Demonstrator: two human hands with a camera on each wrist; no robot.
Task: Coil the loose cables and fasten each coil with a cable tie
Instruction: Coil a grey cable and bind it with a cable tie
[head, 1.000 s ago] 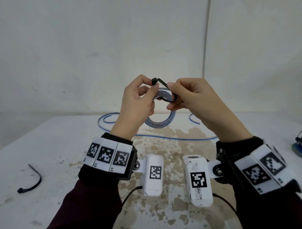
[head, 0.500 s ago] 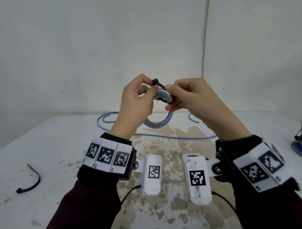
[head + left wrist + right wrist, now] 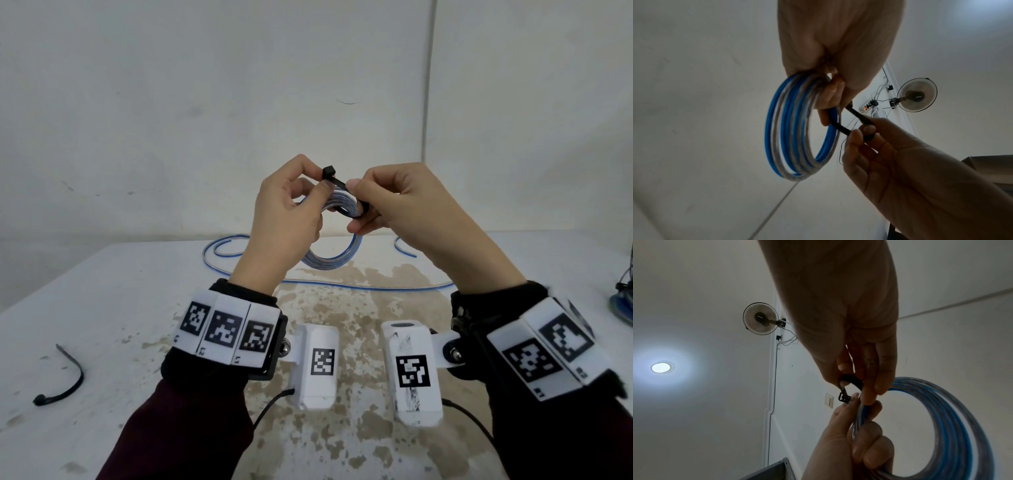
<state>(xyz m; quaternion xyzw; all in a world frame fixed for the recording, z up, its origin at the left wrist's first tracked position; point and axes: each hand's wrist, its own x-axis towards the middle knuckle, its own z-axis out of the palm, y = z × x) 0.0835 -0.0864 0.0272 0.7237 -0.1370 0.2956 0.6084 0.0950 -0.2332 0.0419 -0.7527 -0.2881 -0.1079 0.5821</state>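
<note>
At the centre of the head view, above the table (image 3: 102, 291), the left hand (image 3: 284, 219) grips a coil of blue and clear cable (image 3: 797, 129), its fingers curled round the top. The right hand (image 3: 404, 205) pinches a black cable tie (image 3: 337, 178) looped over the coil. A second tie (image 3: 65, 387) lies at lower left on the table.
</note>
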